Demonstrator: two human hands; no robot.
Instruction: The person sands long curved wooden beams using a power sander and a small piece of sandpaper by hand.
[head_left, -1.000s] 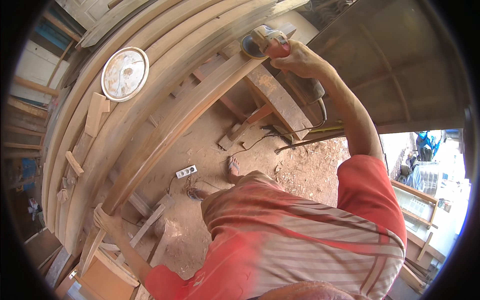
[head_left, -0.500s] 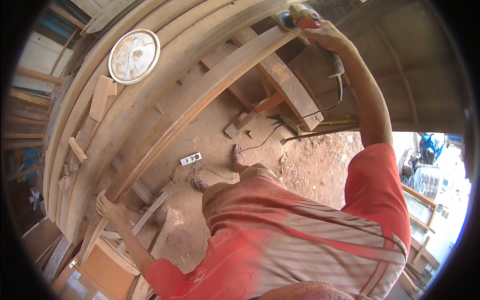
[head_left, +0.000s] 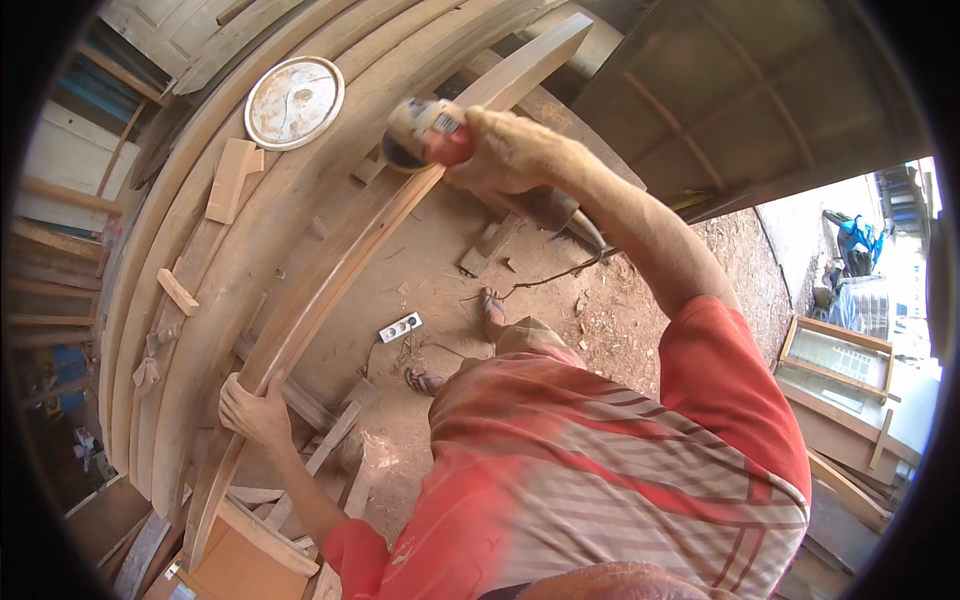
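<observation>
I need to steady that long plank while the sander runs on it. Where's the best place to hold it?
Probably grip the plank at its lower stretch, coming from the near side, where the left hand wraps its narrow edge. The board is long, thin and tilted, and the right hand presses the sander on its upper part, so a low hold stays away from the disc.

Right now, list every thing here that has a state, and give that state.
Wooden plank: propped at a slant, gripped low down.
Grinder: pressed against the plank, corded.
Left hand: closed on the plank.
Right hand: closed on the grinder.
Power strip: lying on the dirt floor.
</observation>
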